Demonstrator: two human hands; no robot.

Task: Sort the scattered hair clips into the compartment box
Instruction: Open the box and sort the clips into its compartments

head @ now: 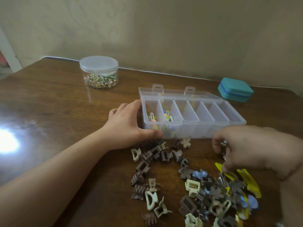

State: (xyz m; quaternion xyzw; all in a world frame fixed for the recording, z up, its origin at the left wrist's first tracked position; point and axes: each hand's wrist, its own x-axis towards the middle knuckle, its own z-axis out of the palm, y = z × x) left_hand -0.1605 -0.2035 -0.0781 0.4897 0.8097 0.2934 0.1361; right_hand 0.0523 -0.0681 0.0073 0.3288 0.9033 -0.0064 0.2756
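My left hand (126,126) grips the left end of the clear plastic six-compartment box (193,126), thumb on its front wall, fingers round the end. The box's long axis runs left to right across the brown wooden table (49,102), lid open behind. Its two left compartments hold small coloured clips; the other four look empty. The scattered brown and cream claw hair clips (180,182) lie just in front of the box, nearer me. My right hand (249,148) is nearer the pile, fingers curled, pinching something small and blurred, probably a clip. The box is just beyond it.
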